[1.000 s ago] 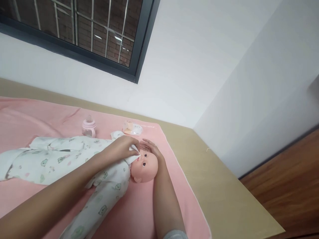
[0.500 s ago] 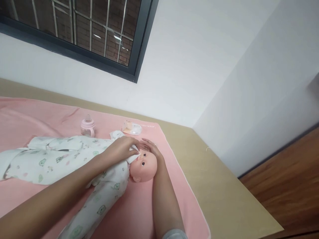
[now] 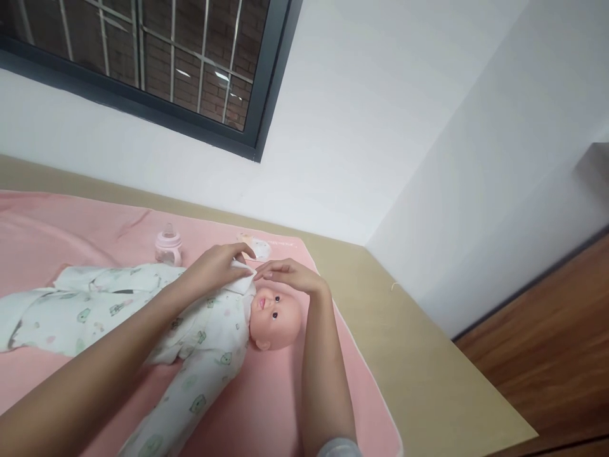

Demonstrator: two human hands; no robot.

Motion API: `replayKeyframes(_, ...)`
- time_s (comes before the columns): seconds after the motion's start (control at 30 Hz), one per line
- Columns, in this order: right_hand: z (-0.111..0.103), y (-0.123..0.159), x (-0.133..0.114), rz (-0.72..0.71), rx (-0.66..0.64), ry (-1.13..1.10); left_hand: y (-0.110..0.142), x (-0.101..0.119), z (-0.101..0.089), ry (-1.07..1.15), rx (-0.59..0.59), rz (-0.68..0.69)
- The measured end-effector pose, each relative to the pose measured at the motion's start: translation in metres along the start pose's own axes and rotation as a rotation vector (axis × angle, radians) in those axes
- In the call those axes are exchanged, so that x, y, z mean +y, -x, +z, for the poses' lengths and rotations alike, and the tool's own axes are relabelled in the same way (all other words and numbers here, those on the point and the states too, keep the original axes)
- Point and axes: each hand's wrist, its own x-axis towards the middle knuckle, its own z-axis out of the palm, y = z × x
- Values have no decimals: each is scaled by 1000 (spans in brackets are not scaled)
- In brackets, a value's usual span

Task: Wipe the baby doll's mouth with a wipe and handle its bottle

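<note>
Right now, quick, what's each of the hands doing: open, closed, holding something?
Left hand: pinching white cloth near the doll's head.
Right hand: fingertips by the cloth's edge; grip can't be told.

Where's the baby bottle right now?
Head view, left of centre: the baby bottle stands on the pink blanket, just beyond the doll and to the left of the left hand.

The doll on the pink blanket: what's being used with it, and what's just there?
In use:
doll
white cloth, pinched by the left hand, right hand close by
pink blanket, under the doll

Just there:
pink bottle
small packet
</note>
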Motion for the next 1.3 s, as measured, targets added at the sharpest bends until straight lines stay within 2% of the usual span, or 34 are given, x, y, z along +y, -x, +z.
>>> replayKeyframes(0.07,7,-3,-7,-3,-11,64,0,-1,0,14,1,3)
replayKeyframes(0.23,4,-4,0,22,124,21,0,-3,-9,32,18,25)
replayKeyframes(0.4,-15,-2,37,94,368,-162,-2,-17,-29,73,103,-75)
replayKeyframes(0.53,-19,-6,72,199,553,-298,0,-32,-45,106,141,-113)
replayKeyframes(0.7,-14,-11,98,241,518,-478,1,-38,-56,148,155,-146)
replayKeyframes(1.0,-2,-28,129,264,480,-795,0,-43,-60,188,152,-173)
replayKeyframes(1.3,2,-45,151,163,513,-1009,2,-43,-62,175,162,-181)
